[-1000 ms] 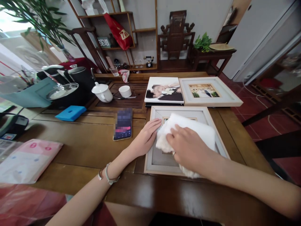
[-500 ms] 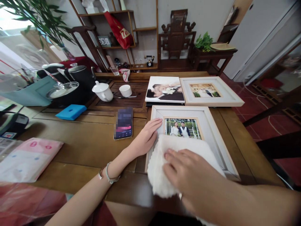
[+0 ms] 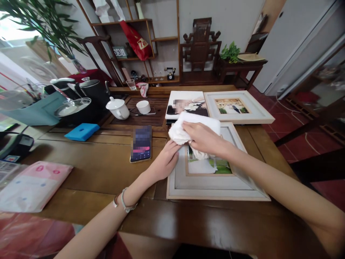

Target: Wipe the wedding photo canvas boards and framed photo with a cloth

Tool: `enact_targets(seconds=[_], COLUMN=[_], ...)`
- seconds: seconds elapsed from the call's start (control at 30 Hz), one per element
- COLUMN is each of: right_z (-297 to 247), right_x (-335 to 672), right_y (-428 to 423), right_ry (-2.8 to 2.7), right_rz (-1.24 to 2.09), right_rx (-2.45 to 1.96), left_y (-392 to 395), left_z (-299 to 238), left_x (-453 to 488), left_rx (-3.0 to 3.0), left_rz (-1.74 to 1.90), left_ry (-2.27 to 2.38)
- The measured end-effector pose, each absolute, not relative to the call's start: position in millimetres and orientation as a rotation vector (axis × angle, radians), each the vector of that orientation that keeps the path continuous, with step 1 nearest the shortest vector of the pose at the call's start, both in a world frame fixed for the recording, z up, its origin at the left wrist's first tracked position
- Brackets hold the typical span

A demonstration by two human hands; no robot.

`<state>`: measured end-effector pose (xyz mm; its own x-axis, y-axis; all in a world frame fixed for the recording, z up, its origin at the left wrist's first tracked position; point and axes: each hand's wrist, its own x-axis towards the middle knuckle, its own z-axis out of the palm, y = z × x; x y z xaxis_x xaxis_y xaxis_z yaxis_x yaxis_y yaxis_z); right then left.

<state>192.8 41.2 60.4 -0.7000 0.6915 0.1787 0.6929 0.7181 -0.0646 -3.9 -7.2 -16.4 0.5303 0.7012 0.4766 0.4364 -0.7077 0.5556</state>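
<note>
A pale wooden picture frame (image 3: 215,192) lies flat on the table in front of me. The photo (image 3: 223,168) inside it is partly hidden by cloth and arm. My right hand (image 3: 201,135) grips a bunched white towel (image 3: 206,117) against the frame's far left part, and the towel covers that corner. My left hand (image 3: 167,160) rests on the frame's left side, fingers stretched out, their tips touching the towel's edge. Left of that hand lies a phone (image 3: 141,144) with its screen lit.
Behind the frame lie a white photo panel (image 3: 185,99) and a second framed photo (image 3: 258,108). A lidded white teapot (image 3: 118,108) and white cup (image 3: 143,107) stand on the tea tray. Leftward are a blue block (image 3: 81,132) and a pink-white packet (image 3: 35,185).
My right hand has carried the towel away from me, from the frame's near part to its far left corner. The lower photo now shows. My left hand stays on the frame's left side.
</note>
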Motion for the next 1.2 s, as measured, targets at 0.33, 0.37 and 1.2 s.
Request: enact_targets(seconds=[0.33,0.37,1.2], right_z=[59.1,57.9,62.2], right_x=[234.7,245.6,233.1], right_y=[26.2,25.0,-30.0], right_ry=[-2.907,-2.904,-2.914], right_rz=[-0.109,-0.143,-0.353], right_rx=[-1.124,-1.174,-1.361], left_y=[-6.8,-6.4,-6.5], left_z=[-17.0,-18.3,-16.3], left_x=[-6.1,-6.8,-5.9], left_rx=[2.408,2.403,2.385], left_rz=[0.952,0.956,0.938], left_ry=[0.926,0.919,0.941])
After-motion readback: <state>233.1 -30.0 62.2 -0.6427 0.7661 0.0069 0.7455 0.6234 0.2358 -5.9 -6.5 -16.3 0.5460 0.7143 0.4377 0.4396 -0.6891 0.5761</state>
